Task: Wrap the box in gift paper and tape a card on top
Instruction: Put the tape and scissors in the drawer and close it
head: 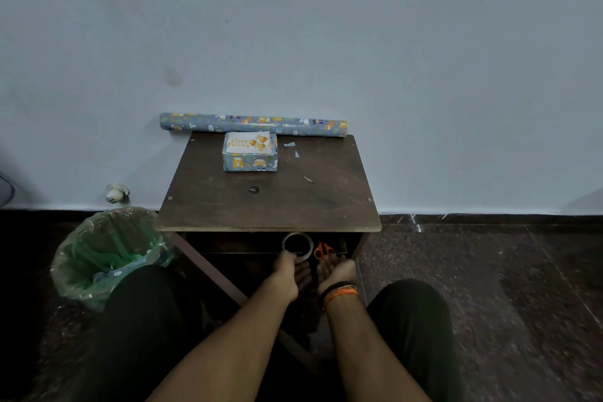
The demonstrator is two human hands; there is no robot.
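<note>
The box (pixel 250 162), wrapped in blue patterned gift paper, stands at the back of the small brown table (pixel 270 206). A white "Happy Birthday" card (pixel 248 143) lies on its top. Behind it, against the wall, rests the roll of matching gift paper (pixel 254 124). Below the table's front edge, my left hand (pixel 287 274) grips a roll of clear tape (pixel 297 245). Beside it my right hand (pixel 334 269) holds the orange-handled scissors (pixel 323 250), whose blades are hidden by the hand. Both hands are low, under the tabletop, in front of a dark shelf.
A bin lined with a green bag (pixel 107 254) stands on the floor left of the table, with paper scraps in it. Small paper scraps (pixel 290 148) lie on the tabletop right of the box. My knees flank the table; dark tiled floor spreads to the right.
</note>
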